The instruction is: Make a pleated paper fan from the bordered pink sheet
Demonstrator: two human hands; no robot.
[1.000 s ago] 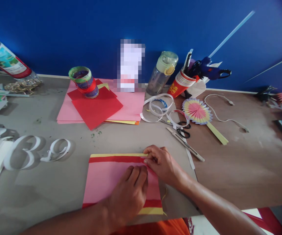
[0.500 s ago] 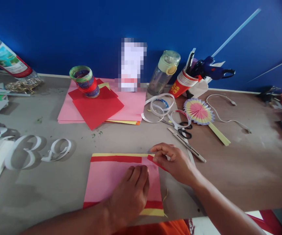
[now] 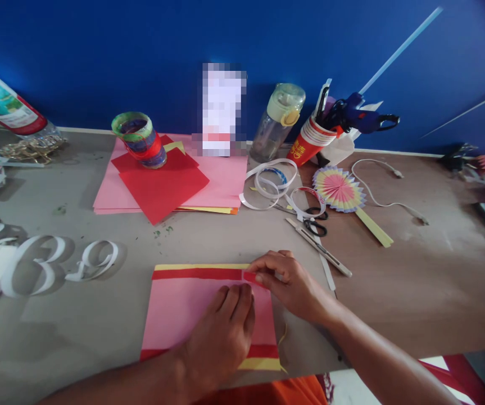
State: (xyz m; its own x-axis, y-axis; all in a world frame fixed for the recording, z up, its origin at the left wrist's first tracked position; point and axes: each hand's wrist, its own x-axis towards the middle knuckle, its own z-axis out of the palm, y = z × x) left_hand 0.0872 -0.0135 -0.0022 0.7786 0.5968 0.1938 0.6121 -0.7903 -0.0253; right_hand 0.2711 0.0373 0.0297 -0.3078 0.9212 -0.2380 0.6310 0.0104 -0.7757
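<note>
- The left hand (image 3: 221, 332) lies palm down with its fingers straight on a pink paper sheet (image 3: 183, 309). Its grip is open and holds nothing; it only presses the sheet flat.
- The right hand (image 3: 288, 284) has its grip closed. Thumb and fingertips pinch the right end of a narrow red paper strip (image 3: 200, 274) that runs along the sheet's far edge.
- The pink paper sheet sits near the front edge of the tabletop (image 3: 99, 343), straight before the person. A yellow band shows beyond the red strip, and red and yellow bands show at the near edge.
- The tabletop is matt grey, speckled with small green flecks; to the right the surface turns brown (image 3: 415, 292).
- Behind it rises a deep blue wall (image 3: 99, 50), crossed at the right by pale slanting lines.
- White curled paper numerals (image 3: 57, 264) lie to the left of the sheet.
- Farther back lies a stack of pink and red paper (image 3: 162, 185), with a tape-wrapped cup (image 3: 139, 139) standing on it.
- Against the wall stand a clear bottle with a pale green lid (image 3: 278, 121) and a red paper cup full of tools (image 3: 309, 143).
- Near them lie white tape loops (image 3: 270, 183), black-handled scissors (image 3: 313, 222), a slim craft knife (image 3: 318, 254), a round pleated paper fan (image 3: 338, 190) and a white cable (image 3: 388, 194).
</note>
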